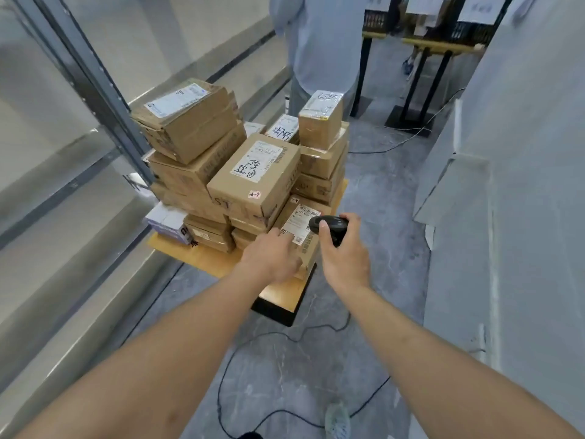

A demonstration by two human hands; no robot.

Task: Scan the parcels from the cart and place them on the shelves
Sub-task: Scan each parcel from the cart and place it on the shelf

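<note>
A low wooden cart [280, 293] stands on the floor, stacked with several brown cardboard parcels [253, 175]. At its near right corner lies a small parcel [299, 224] with a white barcode label facing up. My left hand [272, 256] rests on this parcel's near edge, fingers curled over it. My right hand [343, 251] grips a black handheld scanner [329, 226], its head held just over the label. A black cable [275, 335] trails across the floor under my arms.
Grey metal shelves [72, 172] run along the left. A person in a light blue shirt [319, 42] stands behind the cart. Black stands [411, 99] with trays are at the back right. A grey wall [522, 185] lines the right side.
</note>
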